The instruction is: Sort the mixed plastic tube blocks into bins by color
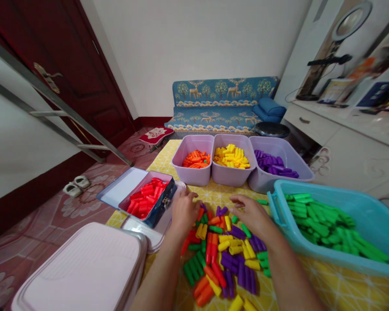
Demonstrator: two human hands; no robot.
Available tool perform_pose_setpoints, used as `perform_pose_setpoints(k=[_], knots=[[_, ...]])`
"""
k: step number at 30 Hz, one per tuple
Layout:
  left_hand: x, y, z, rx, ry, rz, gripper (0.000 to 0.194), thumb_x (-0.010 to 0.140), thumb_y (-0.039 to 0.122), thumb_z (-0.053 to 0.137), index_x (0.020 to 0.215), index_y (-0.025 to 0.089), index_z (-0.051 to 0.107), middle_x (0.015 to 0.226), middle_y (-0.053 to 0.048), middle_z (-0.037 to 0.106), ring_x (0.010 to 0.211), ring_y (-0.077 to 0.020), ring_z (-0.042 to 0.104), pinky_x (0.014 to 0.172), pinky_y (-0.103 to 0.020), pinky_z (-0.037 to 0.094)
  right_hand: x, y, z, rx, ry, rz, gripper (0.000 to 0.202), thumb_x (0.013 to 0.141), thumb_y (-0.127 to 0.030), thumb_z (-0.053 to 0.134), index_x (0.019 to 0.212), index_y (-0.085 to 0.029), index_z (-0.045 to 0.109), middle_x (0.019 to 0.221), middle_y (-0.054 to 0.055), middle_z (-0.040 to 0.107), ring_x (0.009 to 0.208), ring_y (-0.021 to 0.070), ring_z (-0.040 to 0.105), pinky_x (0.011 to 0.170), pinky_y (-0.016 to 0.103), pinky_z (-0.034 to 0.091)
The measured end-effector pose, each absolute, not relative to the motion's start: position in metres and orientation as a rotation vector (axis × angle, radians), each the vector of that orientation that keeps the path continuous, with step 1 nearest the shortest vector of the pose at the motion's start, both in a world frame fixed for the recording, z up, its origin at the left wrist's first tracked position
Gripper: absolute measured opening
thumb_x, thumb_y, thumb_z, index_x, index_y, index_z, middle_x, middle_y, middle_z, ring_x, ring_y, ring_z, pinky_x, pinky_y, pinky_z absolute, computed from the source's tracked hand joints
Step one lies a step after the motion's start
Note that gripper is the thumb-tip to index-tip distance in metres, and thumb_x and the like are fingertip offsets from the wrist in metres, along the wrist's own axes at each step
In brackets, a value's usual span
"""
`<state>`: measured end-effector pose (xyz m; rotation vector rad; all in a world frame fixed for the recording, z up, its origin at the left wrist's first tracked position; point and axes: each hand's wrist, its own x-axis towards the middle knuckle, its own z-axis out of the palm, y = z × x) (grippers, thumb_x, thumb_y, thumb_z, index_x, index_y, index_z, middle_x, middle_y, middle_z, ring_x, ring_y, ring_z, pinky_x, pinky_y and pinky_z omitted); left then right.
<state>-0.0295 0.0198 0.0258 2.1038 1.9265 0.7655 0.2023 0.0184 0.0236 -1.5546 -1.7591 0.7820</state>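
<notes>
A mixed pile of red, orange, yellow, green and purple plastic pieces (pixel 236 249) lies on the yellow patterned cloth (pixel 162 162). At the pile's far left edge is my left hand (pixel 185 211), fingers curved beside a few pieces; whether it grips one is unclear. My right hand (pixel 248 211) is over the far right edge, fingers apart, nothing held. Behind stand lilac bins with orange pieces (pixel 197 159), yellow pieces (pixel 231 156) and purple pieces (pixel 274 164). A tin with red pieces (pixel 148 196) is at the left, and a turquoise tub (pixel 311 249) with green pieces at the right.
Pale lids (pixel 81 270) are stacked at the near left. Beyond the table are a blue patterned sofa (pixel 214 117), a small red stool (pixel 156 135) and a black round seat (pixel 271 129). A metal ladder (pixel 56 103) leans at the left, with a white cabinet (pixel 353 147) at the right.
</notes>
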Motion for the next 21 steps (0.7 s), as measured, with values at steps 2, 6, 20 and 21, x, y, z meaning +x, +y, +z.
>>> perform_pose_setpoints(k=[2,6,20,21], knots=[[-0.036,0.016,0.032,2.102,2.005,0.594,0.033,0.078,0.037,0.064,0.104,0.018,0.071,0.103,-0.014,0.067,0.101,-0.0298,0.058,0.086,-0.037,0.043,0.205,0.018,0.018,-1.664,-1.954,0.674,0.038,0.067,-0.021,0.068,0.106,-0.02,0.068,0.107,0.01,0.069,0.096,0.0262,0.065,0.085,0.038,0.048],[-0.04,0.012,0.034,2.036,1.849,0.434,0.042,0.071,0.047,0.07,0.104,0.021,0.07,0.091,-0.011,0.069,0.089,-0.027,0.062,0.076,-0.032,0.044,0.208,0.014,0.013,-1.738,-2.13,0.629,0.052,0.059,-0.015,0.071,0.111,-0.023,0.067,0.113,0.009,0.066,0.104,0.0271,0.061,0.088,0.036,0.044],[-0.005,0.018,0.007,2.156,1.393,0.645,0.042,0.068,0.015,0.061,0.11,0.02,0.066,0.098,-0.008,0.071,0.088,-0.0239,0.064,0.077,-0.03,0.047,0.168,0.016,0.002,-1.226,-1.732,1.224,0.041,0.07,-0.012,0.059,0.111,-0.018,0.058,0.102,0.006,0.067,0.094,0.018,0.063,0.084,0.032,0.049],[-0.005,0.018,0.006,2.154,1.386,0.646,0.04,0.068,0.016,0.061,0.108,0.02,0.067,0.097,-0.008,0.071,0.087,-0.0239,0.064,0.076,-0.03,0.047,0.169,0.017,0.001,-1.205,-1.702,1.257,0.041,0.07,-0.012,0.059,0.11,-0.018,0.058,0.099,0.005,0.067,0.091,0.0171,0.064,0.081,0.031,0.051]])
